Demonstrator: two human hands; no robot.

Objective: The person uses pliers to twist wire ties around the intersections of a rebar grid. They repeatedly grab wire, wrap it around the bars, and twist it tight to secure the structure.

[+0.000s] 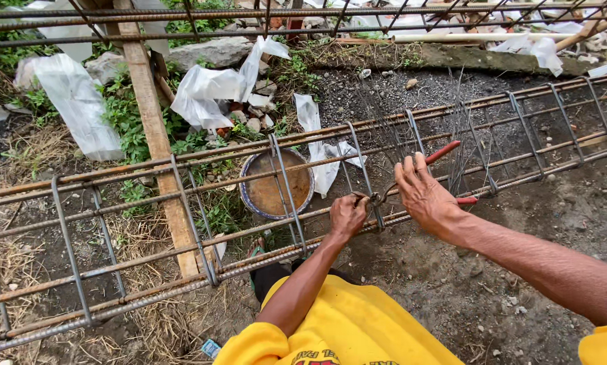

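While the left hand [347, 215] pinches tie wire at a stirrup [366, 177], the right hand [425, 196] grips red-handled pincers [445, 152]; the rebar cage [182, 230] looks assembled, this tie seemingly unfinished.

rebar cage [182, 203]: both ends cut off | pliers [445, 152]: jaws hidden

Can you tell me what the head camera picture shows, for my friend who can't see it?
A person's left hand and right hand, with red-handled pliers, work at a rusty rebar cage lying over dirt.
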